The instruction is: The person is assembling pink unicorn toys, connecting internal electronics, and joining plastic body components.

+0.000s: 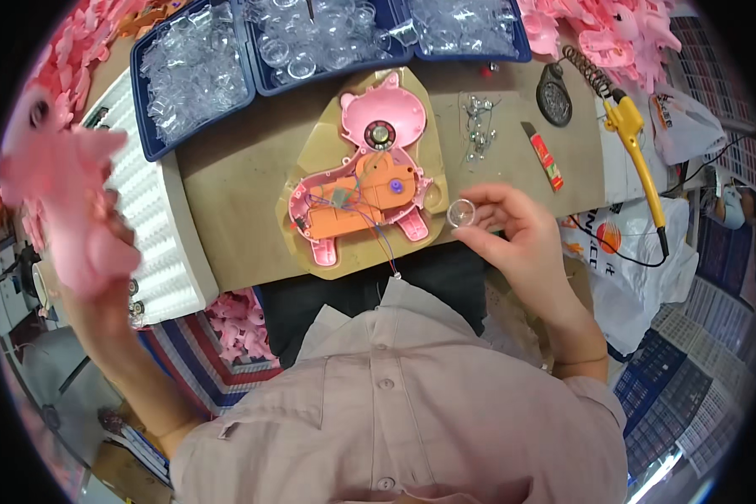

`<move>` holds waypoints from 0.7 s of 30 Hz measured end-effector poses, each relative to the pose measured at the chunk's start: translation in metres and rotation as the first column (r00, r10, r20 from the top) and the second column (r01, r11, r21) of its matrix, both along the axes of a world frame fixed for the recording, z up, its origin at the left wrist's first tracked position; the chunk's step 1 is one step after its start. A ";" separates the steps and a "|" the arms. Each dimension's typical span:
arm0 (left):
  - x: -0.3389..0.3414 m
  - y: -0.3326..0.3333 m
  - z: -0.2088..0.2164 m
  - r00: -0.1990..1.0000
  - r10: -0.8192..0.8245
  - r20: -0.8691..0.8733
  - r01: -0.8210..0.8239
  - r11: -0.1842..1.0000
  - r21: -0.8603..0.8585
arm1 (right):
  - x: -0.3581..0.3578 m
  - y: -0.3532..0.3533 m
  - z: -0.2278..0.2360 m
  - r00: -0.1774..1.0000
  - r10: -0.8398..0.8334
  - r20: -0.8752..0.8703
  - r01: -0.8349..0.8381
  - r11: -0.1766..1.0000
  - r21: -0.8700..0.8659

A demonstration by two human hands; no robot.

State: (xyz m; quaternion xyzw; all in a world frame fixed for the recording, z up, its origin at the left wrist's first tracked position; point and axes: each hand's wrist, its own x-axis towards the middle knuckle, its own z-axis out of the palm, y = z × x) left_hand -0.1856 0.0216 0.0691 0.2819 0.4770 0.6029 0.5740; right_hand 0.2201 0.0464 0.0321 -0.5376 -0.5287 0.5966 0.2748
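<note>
My right hand (pixel 517 231) pinches a small round clear plastic cap (pixel 460 213) between thumb and fingers, just right of a tan holder (pixel 311 160). In that holder lies a pink toy shell half (pixel 384 109), shaped like an animal. The shell contains an orange gearbox housing (pixel 344 220), a round speaker (pixel 380 134) and thin wires, some trailing over the table's near edge. Raised at the far left, my left hand (pixel 101 290) is closed on another pink toy shell (pixel 84 202), which is blurred and hides most of the fingers.
Blue bins (pixel 197 76) of clear plastic parts line the back. Pink shells (pixel 596 34) pile up at both back corners. On the right lie small wired parts (pixel 479 126), a red cutter-like tool (pixel 544 158), a black oval object (pixel 553 94) and a yellow-handled tool (pixel 638 151) on a coiled spring.
</note>
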 end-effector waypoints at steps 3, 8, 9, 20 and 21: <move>0.021 -0.045 -0.038 0.956 0.013 0.293 0.033 0.988 -0.149 | -0.007 -0.001 -0.002 0.929 0.070 0.364 -0.228 0.883 0.411; 0.070 -0.067 -0.037 0.869 0.191 0.456 -0.065 0.958 -0.278 | -0.028 0.006 0.004 0.699 0.084 0.710 -0.579 0.649 0.493; 0.081 -0.074 -0.019 0.885 0.253 0.390 -0.130 0.940 -0.315 | -0.034 0.008 0.010 0.650 0.096 0.753 -0.639 0.605 0.474; 0.102 -0.046 -0.030 0.992 -0.100 0.082 0.114 0.977 -0.178 | -0.012 -0.001 0.003 0.724 0.045 0.688 -0.615 0.493 0.615; 0.099 -0.048 -0.030 0.992 -0.096 0.081 0.110 0.978 -0.179 | -0.012 0.002 0.010 0.776 0.130 0.617 -0.572 0.557 0.602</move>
